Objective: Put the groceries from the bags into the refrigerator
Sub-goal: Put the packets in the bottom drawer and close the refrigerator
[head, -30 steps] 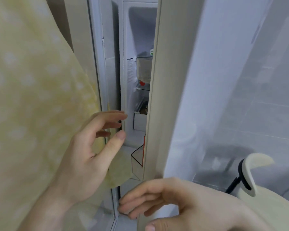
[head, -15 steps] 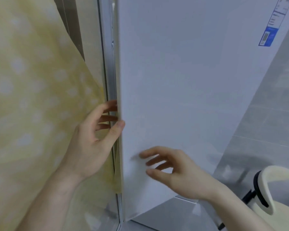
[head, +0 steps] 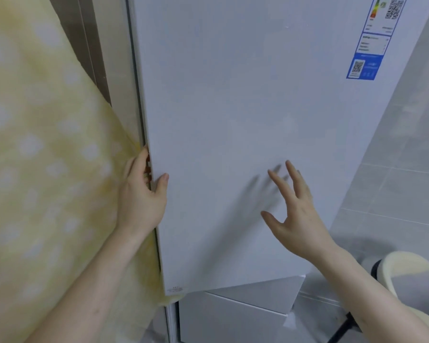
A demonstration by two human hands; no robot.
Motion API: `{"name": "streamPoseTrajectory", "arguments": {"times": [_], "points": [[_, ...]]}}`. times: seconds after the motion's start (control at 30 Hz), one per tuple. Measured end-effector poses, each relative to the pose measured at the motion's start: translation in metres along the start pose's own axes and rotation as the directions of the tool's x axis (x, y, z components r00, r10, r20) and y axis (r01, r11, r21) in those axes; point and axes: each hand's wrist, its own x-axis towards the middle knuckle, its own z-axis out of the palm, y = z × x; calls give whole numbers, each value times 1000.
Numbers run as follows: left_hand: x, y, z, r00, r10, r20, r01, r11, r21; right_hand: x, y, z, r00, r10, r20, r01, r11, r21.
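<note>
1. Refrigerator door (head: 245, 144): white panel, fills centre of view, seemingly shut or nearly so; interior hidden.
2. Left hand (head: 141, 196): at door's left edge, fingers tucked behind that edge, thumb on front face; clamped on the edge.
3. Right hand (head: 295, 209): fingers spread apart, on or just off door face; contact unclear, holds nothing.
4. Curtain (head: 47, 169): yellow, left of door, touching its edge.
5. Risks, judged: fingers pinched at door edge; curtain fabric caught in seal, preventing closure.
6. Containers: groceries and bags not visible; refrigerator contents cannot be told.
7. Label (head: 372, 45): upper right of door.
</note>
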Motion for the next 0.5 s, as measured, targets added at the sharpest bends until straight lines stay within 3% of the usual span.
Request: {"name": "streamPoseTrajectory", "arguments": {"times": [0.3,0.5], "points": [[7,-18,39,991,-30,127,-7,961,277,36,33,25,999,30,-43,-38,975,-220],[9,-37,62,958,8,286,-126,909,398,46,47,37,999,39,-25,-44,950,-310]]}}
